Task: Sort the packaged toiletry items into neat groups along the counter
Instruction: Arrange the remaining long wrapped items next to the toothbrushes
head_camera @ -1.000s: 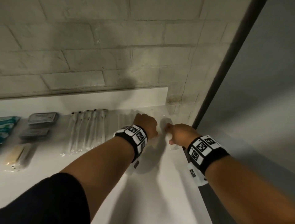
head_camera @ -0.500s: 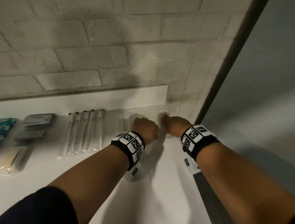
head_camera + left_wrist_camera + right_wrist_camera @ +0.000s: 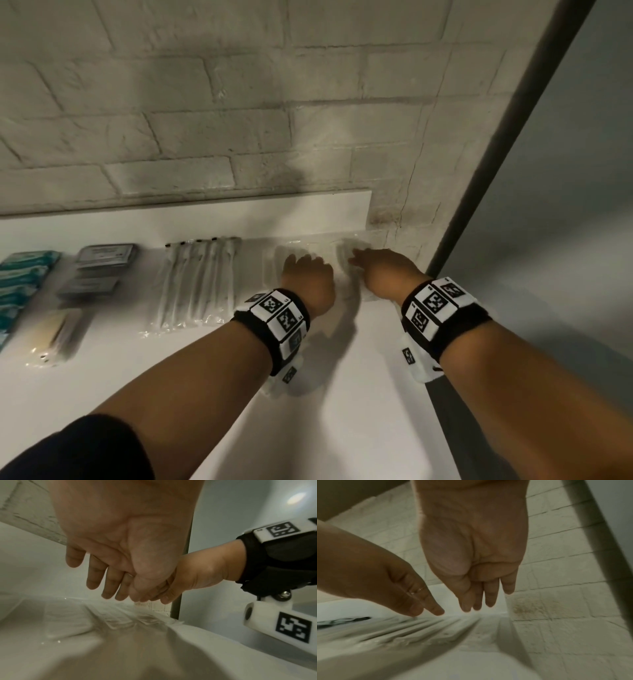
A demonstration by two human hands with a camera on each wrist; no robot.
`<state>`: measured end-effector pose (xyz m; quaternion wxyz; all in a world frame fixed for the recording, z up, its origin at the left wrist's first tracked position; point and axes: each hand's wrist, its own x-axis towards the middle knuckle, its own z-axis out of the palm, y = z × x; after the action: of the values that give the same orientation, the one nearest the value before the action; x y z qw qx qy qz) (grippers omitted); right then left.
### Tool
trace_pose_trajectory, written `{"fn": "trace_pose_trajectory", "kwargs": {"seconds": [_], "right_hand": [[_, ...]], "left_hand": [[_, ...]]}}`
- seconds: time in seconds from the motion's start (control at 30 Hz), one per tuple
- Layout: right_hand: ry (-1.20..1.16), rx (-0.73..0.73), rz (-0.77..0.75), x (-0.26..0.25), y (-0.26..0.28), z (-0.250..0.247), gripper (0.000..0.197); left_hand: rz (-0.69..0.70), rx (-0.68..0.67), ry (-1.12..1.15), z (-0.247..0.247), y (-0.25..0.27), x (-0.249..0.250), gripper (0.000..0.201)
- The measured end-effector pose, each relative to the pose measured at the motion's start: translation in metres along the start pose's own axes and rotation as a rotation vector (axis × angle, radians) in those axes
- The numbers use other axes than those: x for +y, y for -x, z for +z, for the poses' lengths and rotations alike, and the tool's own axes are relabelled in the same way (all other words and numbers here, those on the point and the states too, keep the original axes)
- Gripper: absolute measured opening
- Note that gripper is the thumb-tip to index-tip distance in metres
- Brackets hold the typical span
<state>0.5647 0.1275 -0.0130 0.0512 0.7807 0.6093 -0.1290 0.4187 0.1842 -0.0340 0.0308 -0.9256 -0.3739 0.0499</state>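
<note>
A row of clear-wrapped packets [image 3: 325, 247] lies at the back right of the white counter [image 3: 342, 394], against the wall. My left hand [image 3: 306, 274] hangs over their left part with its fingers straight and a little spread [image 3: 106, 588], just above the wrap [image 3: 102, 620]. My right hand [image 3: 375, 269] is beside it over the right end of the row. Its fingers [image 3: 477, 601] are straight, held together and pointing down at the packets [image 3: 419, 628]. Neither hand holds anything. Whether the fingertips touch the wrap cannot be told.
Along the counter to the left lie long white wrapped sticks [image 3: 195, 284], dark grey flat packets [image 3: 102, 257], teal packets [image 3: 24, 277] and a yellowish packet [image 3: 51, 339]. A brick wall stands behind. A dark post [image 3: 496, 171] and the counter's right edge lie close beside my right hand.
Both hands have moved back toward the wall over the clear packets. The right hand has let go of the packet it brought in, and the fingers of both hands have uncurled.
</note>
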Motion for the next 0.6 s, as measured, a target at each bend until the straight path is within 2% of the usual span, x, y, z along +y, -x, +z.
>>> {"fn": "trace_pose_trajectory", "kwargs": {"seconds": [0.13, 0.37, 0.5, 0.6], "right_hand": [[0.140, -0.089, -0.044, -0.016, 0.002, 0.012, 0.042], [0.148, -0.077, -0.075, -0.016, 0.009, 0.006, 0.045], [0.118, -0.067, -0.054, -0.018, 0.016, 0.003, 0.047], [0.090, -0.052, -0.078, -0.026, 0.021, -0.001, 0.048]], "left_hand": [[-0.008, -0.179, -0.012, -0.002, 0.005, 0.001, 0.039], [-0.007, -0.162, 0.030, -0.007, 0.008, 0.001, 0.041], [-0.045, -0.082, 0.070, -0.002, 0.013, -0.008, 0.050], [-0.086, -0.077, -0.010, 0.002, 0.024, -0.020, 0.054]]}}
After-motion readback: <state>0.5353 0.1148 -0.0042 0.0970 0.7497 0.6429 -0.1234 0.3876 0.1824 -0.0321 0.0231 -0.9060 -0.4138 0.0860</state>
